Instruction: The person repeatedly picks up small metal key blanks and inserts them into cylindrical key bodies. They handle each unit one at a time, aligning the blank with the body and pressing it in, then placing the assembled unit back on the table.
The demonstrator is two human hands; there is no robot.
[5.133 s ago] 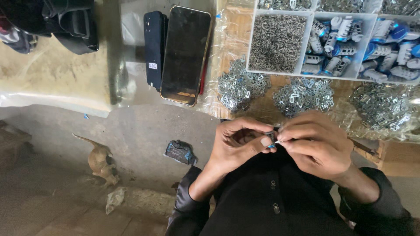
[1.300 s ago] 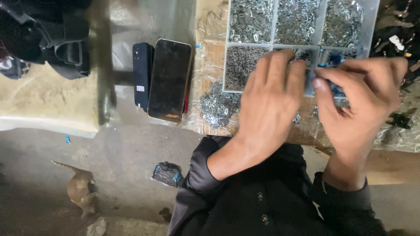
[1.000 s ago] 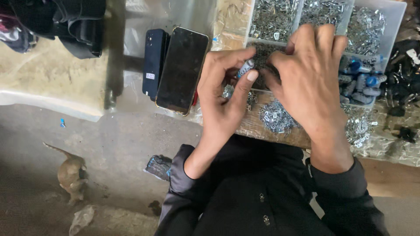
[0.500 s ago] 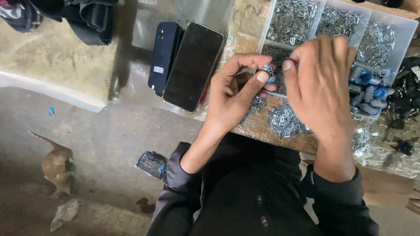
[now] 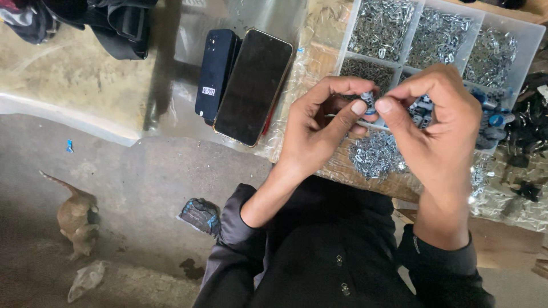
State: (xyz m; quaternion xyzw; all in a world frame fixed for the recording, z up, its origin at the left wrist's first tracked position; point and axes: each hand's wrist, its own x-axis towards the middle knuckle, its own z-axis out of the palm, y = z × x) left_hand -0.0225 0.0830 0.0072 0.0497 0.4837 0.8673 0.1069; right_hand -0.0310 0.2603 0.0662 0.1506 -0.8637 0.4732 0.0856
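Head view shows our left hand (image 5: 319, 134) and right hand (image 5: 436, 128) raised together just in front of the compartment tray (image 5: 528, 43), landmark for all that follows. We pinch a small silver-and-blue part (image 5: 369, 104) between both sets of fingertips, clamped from either side; our left thumb and forefinger seem to carry it, the right thumb pressing in against it. It hangs over the tray's near edge, above the loose heap of metal pieces (image 5: 374, 157) lying on our side of the tray. Its long axis looks roughly upright, but it is too small to be sure. Two phones (image 5: 242, 82) lie well left of the tray
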